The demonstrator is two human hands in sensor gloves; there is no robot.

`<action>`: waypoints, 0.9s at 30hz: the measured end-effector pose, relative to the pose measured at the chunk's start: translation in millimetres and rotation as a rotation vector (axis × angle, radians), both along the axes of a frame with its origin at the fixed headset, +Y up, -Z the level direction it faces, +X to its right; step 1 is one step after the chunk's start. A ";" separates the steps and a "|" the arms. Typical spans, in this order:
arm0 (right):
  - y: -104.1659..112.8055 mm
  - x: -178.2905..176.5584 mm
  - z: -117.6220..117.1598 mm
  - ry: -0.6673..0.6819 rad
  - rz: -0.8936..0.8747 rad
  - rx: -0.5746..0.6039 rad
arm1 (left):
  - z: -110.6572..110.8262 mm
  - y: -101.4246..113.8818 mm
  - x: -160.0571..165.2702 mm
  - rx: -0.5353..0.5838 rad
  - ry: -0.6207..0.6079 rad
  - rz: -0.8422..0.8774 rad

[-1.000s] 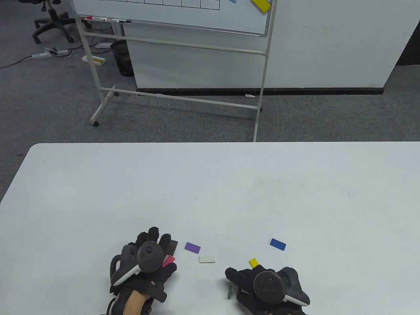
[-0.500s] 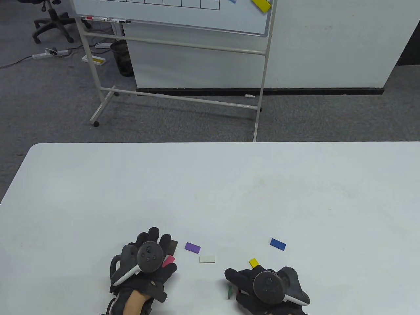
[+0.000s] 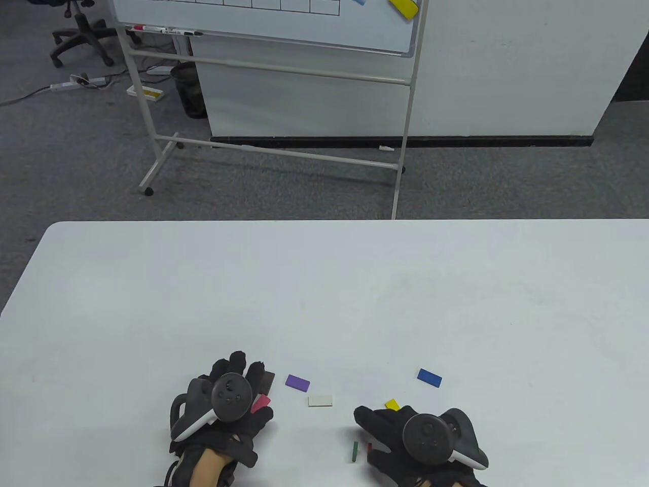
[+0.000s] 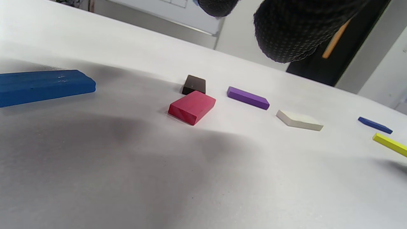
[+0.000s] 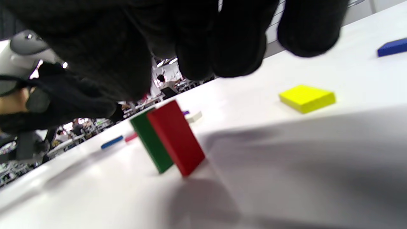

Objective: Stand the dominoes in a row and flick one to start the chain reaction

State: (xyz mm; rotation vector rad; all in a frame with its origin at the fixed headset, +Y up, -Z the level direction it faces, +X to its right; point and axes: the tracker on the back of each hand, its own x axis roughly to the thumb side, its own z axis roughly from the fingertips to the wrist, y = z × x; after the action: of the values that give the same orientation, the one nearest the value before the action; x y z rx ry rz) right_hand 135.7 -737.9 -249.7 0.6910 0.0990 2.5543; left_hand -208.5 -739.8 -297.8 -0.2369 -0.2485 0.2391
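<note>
A green domino [image 3: 355, 451] and a red domino [image 3: 369, 447] stand close together near the table's front edge; the right wrist view shows the green [image 5: 149, 143] and the red [image 5: 176, 141] upright side by side. My right hand [image 3: 377, 428] hovers just right of them, its fingers [image 5: 222, 47] loosely curled above the red one without touching it. My left hand [image 3: 238, 378] rests relaxed over a pink domino [image 3: 261, 403] and a black domino [image 3: 267, 379]. Purple [image 3: 297, 382], white [image 3: 320, 401], yellow [image 3: 392, 404] and blue [image 3: 429, 377] dominoes lie flat.
Another blue domino [image 4: 41, 86] lies flat under my left hand, seen only in the left wrist view. The white table [image 3: 324, 294] stretches far beyond the dominoes. A whiteboard stand [image 3: 274, 101] is on the floor behind it.
My right hand has shifted right and slightly back, uncovering the red domino, which now stands free beside the green one. The left hand has not moved.
</note>
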 end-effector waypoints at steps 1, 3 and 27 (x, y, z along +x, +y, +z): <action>1.2 3.6 -0.7 -0.020 -0.020 0.005 | 0.0 0.1 0.1 0.001 0.000 0.000; 3.4 10.9 -2.2 -0.071 -0.041 0.028 | 0.0 0.1 0.2 0.001 -0.001 0.001; -24.8 -16.3 -24.4 -0.300 0.543 0.233 | 0.1 0.2 -1.5 0.002 -0.006 0.003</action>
State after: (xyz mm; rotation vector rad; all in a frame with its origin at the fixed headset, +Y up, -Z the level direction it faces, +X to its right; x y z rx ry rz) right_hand 119.4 -762.6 -274.1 0.3872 -0.1324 3.1996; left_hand -210.1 -739.6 -297.7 -0.2348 -0.2554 0.2413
